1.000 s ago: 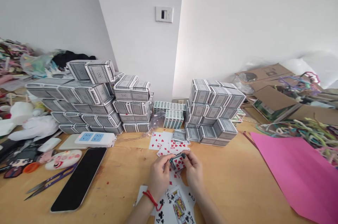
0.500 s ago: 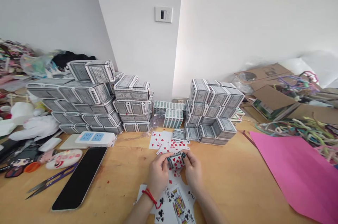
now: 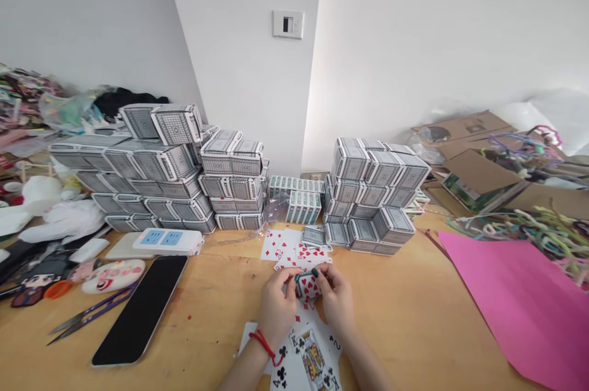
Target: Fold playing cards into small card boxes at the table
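Between my two hands is a folded playing card with red hearts on the side facing me and a patterned back at its edge. My left hand, with a red cord at the wrist, pinches its left end. The fingers of my right hand are closed on its right end, the thumb near the top edge. Below the hands lie loose cards, among them a king of clubs and a four of clubs. More red-suit cards are spread just beyond my fingers.
Blocks of folded cards are stacked at the left and right. Green-edged card packs stand between them. A black phone, purple-handled snips and a white power strip lie left. Pink paper lies right, before cardboard boxes.
My right thumb has shifted slightly down and left along the card's top edge, and the card's hearts face has tilted a little. The whole view has shifted slightly.
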Demonstrator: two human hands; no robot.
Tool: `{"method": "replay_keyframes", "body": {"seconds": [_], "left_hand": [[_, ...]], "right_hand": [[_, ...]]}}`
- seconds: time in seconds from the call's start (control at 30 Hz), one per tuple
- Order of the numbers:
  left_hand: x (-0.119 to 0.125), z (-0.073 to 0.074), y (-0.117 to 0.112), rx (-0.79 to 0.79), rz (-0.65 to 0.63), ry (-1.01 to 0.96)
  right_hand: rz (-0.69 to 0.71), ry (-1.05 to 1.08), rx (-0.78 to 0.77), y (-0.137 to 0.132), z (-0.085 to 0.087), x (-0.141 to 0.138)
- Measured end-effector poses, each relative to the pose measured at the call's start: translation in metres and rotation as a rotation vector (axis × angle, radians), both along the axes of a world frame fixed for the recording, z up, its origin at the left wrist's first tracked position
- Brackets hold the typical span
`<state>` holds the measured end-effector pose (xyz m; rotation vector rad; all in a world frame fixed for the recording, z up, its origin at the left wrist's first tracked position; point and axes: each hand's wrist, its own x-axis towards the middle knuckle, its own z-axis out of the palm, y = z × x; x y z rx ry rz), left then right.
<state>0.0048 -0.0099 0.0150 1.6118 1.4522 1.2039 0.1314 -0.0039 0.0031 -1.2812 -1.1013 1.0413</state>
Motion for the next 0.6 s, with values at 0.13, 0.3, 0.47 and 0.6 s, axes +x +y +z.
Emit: {"method": "replay_keyframes", "body": {"seconds": [0.13, 0.3, 0.47, 0.6], "left_hand": [[0.0004, -0.0003, -0.0001, -0.006, -0.022, -0.021], [0.0015, -0.0002, 0.0002, -0.001, 0.02, -0.054], [0.0003, 0.0, 0.0016, -0.028, 0.033, -0.129], [0.0004, -0.0015, 0.0028, -0.066, 0.054, -0.123]], "right_hand": [[0.02, 0.044, -0.037, 0.0005, 0.0004, 0.0018], [0.026, 0.049, -0.033, 0.0006, -0.0003, 0.0013], [-0.003, 0.013, 0.01, 0.0017, 0.0015, 0.0019], [-0.01, 0.032, 0.016, 0.0016, 0.0032, 0.0023]]}}
